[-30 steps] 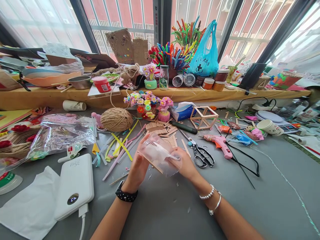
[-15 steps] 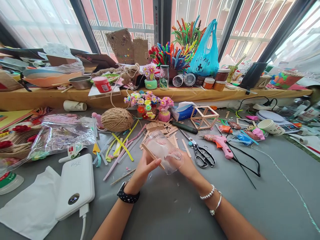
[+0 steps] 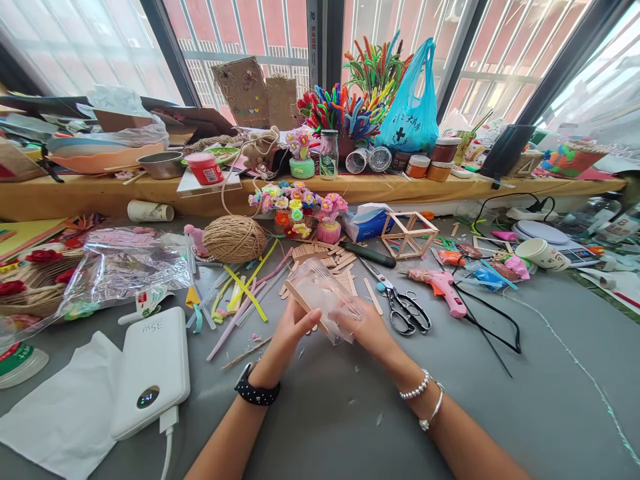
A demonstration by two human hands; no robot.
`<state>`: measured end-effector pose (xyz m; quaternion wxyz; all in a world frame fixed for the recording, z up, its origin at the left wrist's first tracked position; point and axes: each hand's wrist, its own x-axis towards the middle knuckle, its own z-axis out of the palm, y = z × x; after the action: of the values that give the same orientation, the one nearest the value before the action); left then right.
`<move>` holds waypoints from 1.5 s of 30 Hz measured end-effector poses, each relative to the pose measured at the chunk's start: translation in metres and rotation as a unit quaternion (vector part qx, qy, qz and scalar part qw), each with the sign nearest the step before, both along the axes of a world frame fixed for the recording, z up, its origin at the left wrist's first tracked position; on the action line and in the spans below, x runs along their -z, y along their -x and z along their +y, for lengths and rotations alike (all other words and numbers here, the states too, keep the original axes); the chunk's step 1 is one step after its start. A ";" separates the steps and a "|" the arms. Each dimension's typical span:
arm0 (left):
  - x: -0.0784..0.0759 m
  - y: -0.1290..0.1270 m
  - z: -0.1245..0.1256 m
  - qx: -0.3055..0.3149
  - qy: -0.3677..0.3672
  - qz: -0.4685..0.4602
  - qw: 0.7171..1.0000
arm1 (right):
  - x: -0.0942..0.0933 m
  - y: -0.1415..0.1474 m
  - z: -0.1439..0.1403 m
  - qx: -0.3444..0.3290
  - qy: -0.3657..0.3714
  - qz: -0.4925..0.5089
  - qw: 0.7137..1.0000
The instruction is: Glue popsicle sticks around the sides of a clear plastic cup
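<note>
A clear plastic cup (image 3: 320, 283) lies tilted between my two hands, above the grey table. My left hand (image 3: 293, 330) grips its left side, thumb pressed over a flat wooden craft stick (image 3: 305, 303) that lies along the cup's wall. On the other side, my right hand (image 3: 367, 330) is wrapped round the cup, its fingers partly seen through the plastic. Whether the stick is fixed to the cup I cannot tell. Loose craft sticks (image 3: 374, 297) are spread just beyond the cup. Black-handled scissors (image 3: 407, 313) rest to the right of my right hand.
A pink glue gun (image 3: 453, 297) with a black cord lies at the right. Behind stand a wooden stick frame (image 3: 410, 237) and a twine ball (image 3: 235, 239). Yellow strips and straws (image 3: 245, 293) lie left of my hands, near a white power bank (image 3: 153, 373).
The clear cup has turned slightly between my hands, and its rounded right end now sits closer in to my right hand. Both arms have hardly moved. Digits now show on the power bank's display.
</note>
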<state>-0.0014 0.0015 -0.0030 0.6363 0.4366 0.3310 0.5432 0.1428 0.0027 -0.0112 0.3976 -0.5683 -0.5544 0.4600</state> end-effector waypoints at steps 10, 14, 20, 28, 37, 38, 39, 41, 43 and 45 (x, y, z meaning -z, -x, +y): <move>0.003 0.003 0.003 0.005 0.024 0.010 1.000 | 0.004 -0.002 0.001 0.004 0.007 -0.014 1.000; 0.006 0.005 0.005 -0.005 0.047 -0.015 0.999 | -0.001 -0.004 0.001 -0.014 -0.004 -0.026 1.000; 0.010 0.010 0.011 -0.007 0.090 -0.044 0.995 | -0.001 -0.004 0.002 0.002 -0.005 -0.037 0.999; 0.009 0.011 0.010 -0.003 0.093 -0.021 0.995 | 0.000 -0.002 0.000 0.008 -0.016 -0.045 0.999; 0.000 0.008 0.006 0.012 0.091 -0.029 0.995 | 0.000 -0.001 0.001 0.047 -0.019 -0.054 0.997; 0.000 0.008 0.007 0.013 0.091 -0.033 0.995 | 0.000 -0.001 0.001 0.046 -0.024 -0.052 0.997; 0.001 0.009 0.007 0.012 0.090 -0.037 0.995 | 0.000 -0.001 0.001 0.044 -0.030 -0.049 0.997; 0.004 0.009 0.009 0.008 0.090 -0.048 0.995 | 0.000 -0.002 0.001 0.037 -0.044 -0.045 0.997; 0.005 0.009 0.010 0.010 0.090 -0.054 0.994 | -0.001 -0.003 0.001 0.032 -0.051 -0.039 0.997; 0.004 0.008 0.009 0.025 0.091 -0.053 0.994 | -0.001 -0.003 0.000 0.034 -0.050 -0.030 0.998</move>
<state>-0.0099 0.0101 -0.0070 0.7031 0.3556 0.3337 0.5175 0.1460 0.0031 -0.0099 0.4239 -0.5799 -0.5686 0.4008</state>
